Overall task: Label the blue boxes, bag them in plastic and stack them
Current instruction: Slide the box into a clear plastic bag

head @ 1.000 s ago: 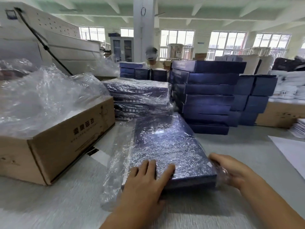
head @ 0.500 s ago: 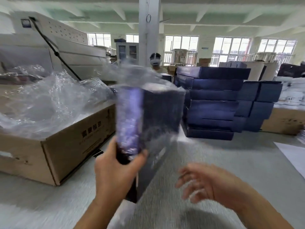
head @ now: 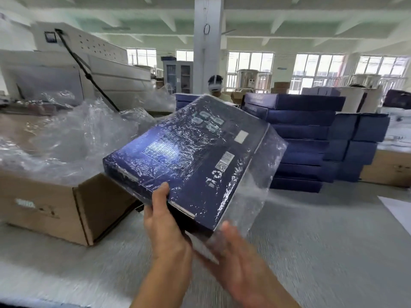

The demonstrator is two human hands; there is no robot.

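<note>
Grey matting covers the long work table (head: pixel 322 230) of a bright workshop, with tall windows and a white pillar (head: pixel 208 52) behind. Raised above the table and tilted, its far corner up, is one blue box (head: pixel 189 152), already inside a clear plastic bag (head: pixel 262 174) whose loose end hangs slack past the box's right side. A small white label (head: pixel 241 136) sits on the upturned printed face, so labelling and bagging look done for this one.

The left hand (head: pixel 165 221) grasps the near edge, thumb on top and fingers out of sight underneath, which carries the weight and leaves the slack end free. The right hand (head: pixel 240 265) is blurred, fingers stretched out below the near corner and gripping nothing; whether it touches the plastic I cannot tell. It seems placed to smooth or fold the spare film.

Bare blue boxes (head: pixel 300 134) stand stacked on the right, likely waiting their turn. On the left a brown carton (head: pixel 55 201) holds crumpled spare plastic (head: pixel 73 138), close by for the next box
</note>
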